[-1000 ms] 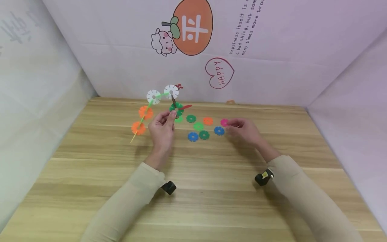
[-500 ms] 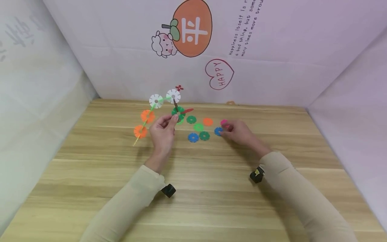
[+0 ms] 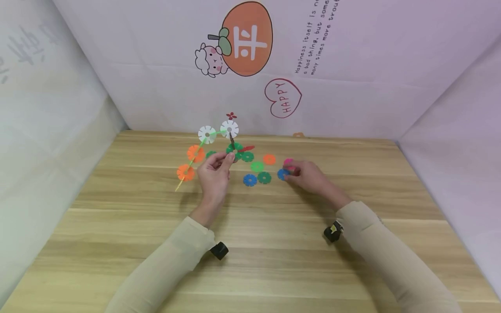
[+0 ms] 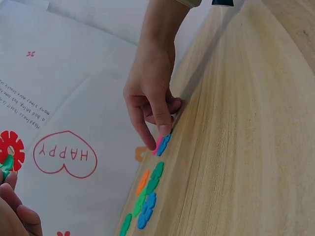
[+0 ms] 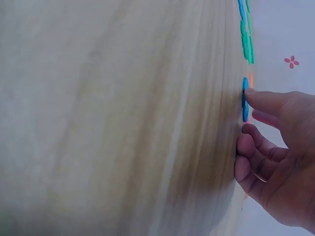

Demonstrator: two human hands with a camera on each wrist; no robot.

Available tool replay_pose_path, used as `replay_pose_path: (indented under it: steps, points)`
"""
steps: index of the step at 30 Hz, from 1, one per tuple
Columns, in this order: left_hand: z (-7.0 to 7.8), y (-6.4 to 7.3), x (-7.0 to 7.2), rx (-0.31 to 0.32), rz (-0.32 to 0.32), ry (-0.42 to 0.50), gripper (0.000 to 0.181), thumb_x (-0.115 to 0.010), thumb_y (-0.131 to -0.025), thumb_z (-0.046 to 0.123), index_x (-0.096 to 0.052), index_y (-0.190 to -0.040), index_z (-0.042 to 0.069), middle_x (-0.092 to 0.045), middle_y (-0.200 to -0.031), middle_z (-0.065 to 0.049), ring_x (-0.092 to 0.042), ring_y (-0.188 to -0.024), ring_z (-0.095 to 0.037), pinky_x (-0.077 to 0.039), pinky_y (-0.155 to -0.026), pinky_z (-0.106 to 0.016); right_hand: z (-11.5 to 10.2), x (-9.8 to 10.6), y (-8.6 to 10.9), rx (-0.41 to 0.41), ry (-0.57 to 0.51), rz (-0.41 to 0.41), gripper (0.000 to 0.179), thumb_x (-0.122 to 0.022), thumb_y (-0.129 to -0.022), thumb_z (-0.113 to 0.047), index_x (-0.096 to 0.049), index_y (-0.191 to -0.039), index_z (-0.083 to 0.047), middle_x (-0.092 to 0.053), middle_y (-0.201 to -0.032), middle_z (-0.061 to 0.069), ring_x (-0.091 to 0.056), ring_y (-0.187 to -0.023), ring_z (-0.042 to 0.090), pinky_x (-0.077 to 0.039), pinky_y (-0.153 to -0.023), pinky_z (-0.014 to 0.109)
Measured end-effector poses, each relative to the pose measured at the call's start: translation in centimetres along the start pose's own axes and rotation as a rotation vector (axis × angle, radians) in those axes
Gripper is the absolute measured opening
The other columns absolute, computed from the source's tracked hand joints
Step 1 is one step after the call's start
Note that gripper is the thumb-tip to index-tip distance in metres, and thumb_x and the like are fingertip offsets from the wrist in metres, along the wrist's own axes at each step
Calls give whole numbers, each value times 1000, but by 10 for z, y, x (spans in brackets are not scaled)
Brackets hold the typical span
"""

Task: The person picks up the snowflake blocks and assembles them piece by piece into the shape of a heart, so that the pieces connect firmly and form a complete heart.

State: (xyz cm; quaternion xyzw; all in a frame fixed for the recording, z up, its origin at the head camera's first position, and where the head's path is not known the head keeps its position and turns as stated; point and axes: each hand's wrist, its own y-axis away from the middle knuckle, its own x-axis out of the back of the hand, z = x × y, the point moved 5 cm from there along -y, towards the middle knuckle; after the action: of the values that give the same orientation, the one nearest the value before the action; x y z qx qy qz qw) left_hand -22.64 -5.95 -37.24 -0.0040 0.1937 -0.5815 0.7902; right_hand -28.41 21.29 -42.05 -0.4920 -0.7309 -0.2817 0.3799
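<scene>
My left hand [image 3: 214, 176] pinches a dark green snowflake disc [image 3: 235, 148] in a raised chain of slotted plastic discs. Along that chain sit two white discs [image 3: 207, 134], two orange discs [image 3: 195, 153], and light green, brown and yellow ones seen edge-on. A red disc [image 4: 16, 147] sticks out to the right of the held green one. Over the table, my right hand [image 3: 310, 176] has its thumb and index finger at opposite edges of a blue snowflake disc [image 5: 245, 98], pinching it. Its index finger partly covers a pink disc [image 3: 288, 162] just behind.
Loose discs lie on the wooden table [image 3: 266, 243] between the hands: an orange disc [image 3: 269, 159], a light green disc [image 3: 257, 166], a dark green disc [image 3: 264, 178] and another blue disc [image 3: 250, 180] among them. A printed white cloth wall [image 3: 352, 104] stands behind.
My right hand has moved left and its thumb has come onto the blue disc. My left hand, with the chain, has shifted slightly right and down in the head view.
</scene>
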Motion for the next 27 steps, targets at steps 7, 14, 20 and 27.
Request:
replay_pose_path:
  steps: [7,14,20,27]
  points:
    - [1,1,-2,-26,-15,5,22,-75,-92,8,-69,-99,-11,-73,-83,-13,-49,-51,-6,-38,-46,-15,-2,-1,5,-15,2,-24,35,-71,-96,-24,-68,-128,-9,-61,-94,9,-54,-82,24,-48,-65,35]
    - [-1,3,-3,0,-18,-47,18,-75,-92,8,-70,-97,-9,-70,-90,-29,-47,-49,-6,-38,-45,-15,-3,-1,11,-43,-57,-19,35,-74,-94,-19,-64,-123,-3,-62,-104,12,-56,-94,27,-52,-80,40]
    - [-3,5,-6,4,-28,-79,16,-76,-91,9,-71,-95,-6,-72,-86,-23,-48,-50,-8,-39,-45,-16,-13,-2,21,-50,-141,16,26,-73,-94,-12,-56,-114,-8,-65,-102,11,-60,-93,26,-52,-78,39]
    - [-4,10,-13,8,-40,-73,18,-76,-91,8,-70,-96,-8,-73,-80,-10,-50,-51,-9,-41,-47,-16,-37,2,30,63,-332,133,17,-70,-96,-9,-65,-113,-9,-70,-94,9,-63,-86,25,-53,-69,33]
